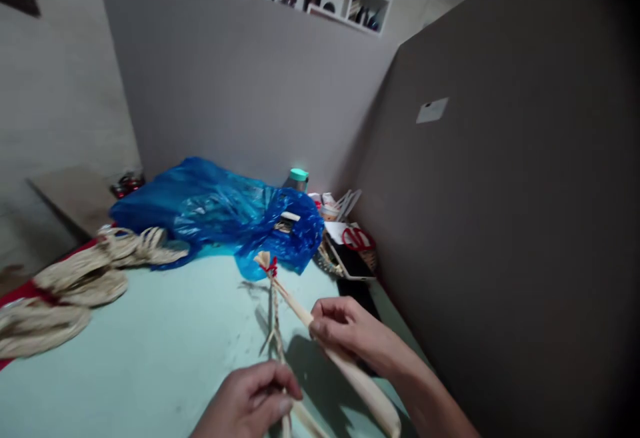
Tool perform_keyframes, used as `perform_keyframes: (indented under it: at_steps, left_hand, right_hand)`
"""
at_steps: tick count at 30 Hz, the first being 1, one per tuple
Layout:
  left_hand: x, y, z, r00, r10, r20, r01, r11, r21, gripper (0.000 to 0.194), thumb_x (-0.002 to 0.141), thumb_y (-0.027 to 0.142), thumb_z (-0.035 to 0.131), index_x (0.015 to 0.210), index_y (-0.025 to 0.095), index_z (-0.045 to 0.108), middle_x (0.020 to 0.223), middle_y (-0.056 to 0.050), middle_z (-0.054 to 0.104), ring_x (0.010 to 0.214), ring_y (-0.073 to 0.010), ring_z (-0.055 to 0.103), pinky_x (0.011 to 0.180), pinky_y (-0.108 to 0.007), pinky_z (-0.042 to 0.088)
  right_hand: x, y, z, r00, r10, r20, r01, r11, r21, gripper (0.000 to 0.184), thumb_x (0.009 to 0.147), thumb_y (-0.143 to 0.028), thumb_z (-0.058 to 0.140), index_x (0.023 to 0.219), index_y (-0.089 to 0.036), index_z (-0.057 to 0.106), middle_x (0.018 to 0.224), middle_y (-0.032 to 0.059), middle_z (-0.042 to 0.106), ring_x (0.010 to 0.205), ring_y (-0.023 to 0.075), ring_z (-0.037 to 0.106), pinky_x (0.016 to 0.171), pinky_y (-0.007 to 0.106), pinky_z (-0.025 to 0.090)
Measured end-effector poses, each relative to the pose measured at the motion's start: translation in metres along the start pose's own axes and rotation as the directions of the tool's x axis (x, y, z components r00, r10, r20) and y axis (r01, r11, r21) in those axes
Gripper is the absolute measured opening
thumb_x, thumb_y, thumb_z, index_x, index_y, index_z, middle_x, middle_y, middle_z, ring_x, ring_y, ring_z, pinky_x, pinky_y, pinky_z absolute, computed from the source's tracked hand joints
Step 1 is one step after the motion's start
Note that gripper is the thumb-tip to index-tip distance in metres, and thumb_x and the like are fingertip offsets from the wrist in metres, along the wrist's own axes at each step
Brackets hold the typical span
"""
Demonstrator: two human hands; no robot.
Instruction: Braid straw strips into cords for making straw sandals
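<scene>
A bundle of pale, dry plant-fibre strands is bound at its far end with a red string [273, 267]. From the tie, a thin twisted strand [276, 321] with a frayed side end runs toward me. My left hand [250, 398] pinches its near part between thumb and fingers, low in the view. Beside it my right hand [345, 325] grips a wider, smooth pale strip [367, 391], thumb against forefinger. That strip leads from the tie past my right hand and curves down at its near end. Another pale strand [306, 419] hangs by my left hand.
A crumpled blue plastic bag [200, 201] lies at the back of the pale green table [165, 365]. Braided fibre coils [83, 275] rest at left. A phone [353, 261], red-handled scissors [357, 238] and a turquoise-lidded bottle [299, 177] stand near the grey partition [500, 191].
</scene>
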State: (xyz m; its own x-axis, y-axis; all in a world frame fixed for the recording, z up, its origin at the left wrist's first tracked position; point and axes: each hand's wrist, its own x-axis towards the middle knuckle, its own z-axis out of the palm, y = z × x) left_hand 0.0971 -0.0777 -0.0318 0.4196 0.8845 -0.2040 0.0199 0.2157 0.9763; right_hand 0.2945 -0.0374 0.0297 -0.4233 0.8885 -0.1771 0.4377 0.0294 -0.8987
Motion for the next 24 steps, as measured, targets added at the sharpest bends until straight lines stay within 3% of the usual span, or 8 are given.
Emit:
perform_keyframes:
  at_steps: [2,4,12,19,24]
  left_hand:
    - [-0.002,0.008,0.003,0.999,-0.015,-0.044,0.012,0.998,-0.063,0.012,0.065,0.03,0.064,0.066,0.018,0.063,0.049,0.007,0.042,0.052,-0.0114,0.039,0.05,-0.021,0.029]
    - [-0.003,0.013,0.005,0.997,-0.06,-0.038,0.055,0.992,-0.116,0.01,0.064,0.028,0.062,0.06,0.018,0.06,0.042,0.008,0.038,0.047,-0.0103,0.037,0.045,-0.021,0.026]
    - [-0.004,0.014,0.004,0.986,-0.169,0.003,0.165,0.958,-0.234,0.01,0.062,0.025,0.066,0.064,0.017,0.061,0.037,0.011,0.037,0.029,-0.0027,0.021,0.031,-0.02,0.009]
    - [-0.004,0.021,0.004,0.989,-0.142,-0.033,0.133,0.974,-0.181,0.029,0.066,0.04,0.071,0.073,0.012,0.071,0.035,0.01,0.039,0.029,-0.0033,0.024,0.032,-0.019,0.013]
    - [-0.006,0.02,0.003,0.996,-0.071,-0.045,0.062,0.984,-0.164,0.03,0.069,0.04,0.071,0.079,0.012,0.073,0.045,0.006,0.052,0.03,-0.0015,0.021,0.033,-0.02,0.01]
  right_hand:
    - [-0.003,0.003,0.017,0.984,0.024,0.179,-0.035,0.998,0.057,0.026,0.082,-0.038,0.059,0.071,-0.016,0.049,0.056,-0.0065,0.04,0.05,0.0064,0.032,0.045,0.017,0.025]
    - [-0.004,0.006,0.024,0.972,0.024,0.234,-0.028,0.999,0.015,0.028,0.08,-0.037,0.064,0.07,-0.016,0.048,0.058,-0.0063,0.04,0.054,0.0067,0.032,0.046,0.018,0.024]
    - [-0.006,0.004,0.015,0.965,0.006,0.263,0.008,0.999,-0.051,0.031,0.08,-0.039,0.068,0.069,-0.017,0.047,0.059,-0.0059,0.046,0.053,0.0069,0.039,0.047,0.017,0.029]
    - [-0.01,0.004,0.017,0.941,-0.007,0.338,0.056,0.989,-0.136,0.039,0.073,-0.048,0.073,0.067,-0.018,0.048,0.054,-0.0069,0.048,0.049,0.0063,0.039,0.046,0.018,0.027]
    - [-0.008,0.004,0.02,0.939,-0.061,0.338,0.103,0.989,-0.107,0.037,0.084,-0.046,0.063,0.067,-0.017,0.048,0.053,-0.0072,0.045,0.05,0.0061,0.037,0.046,0.018,0.026]
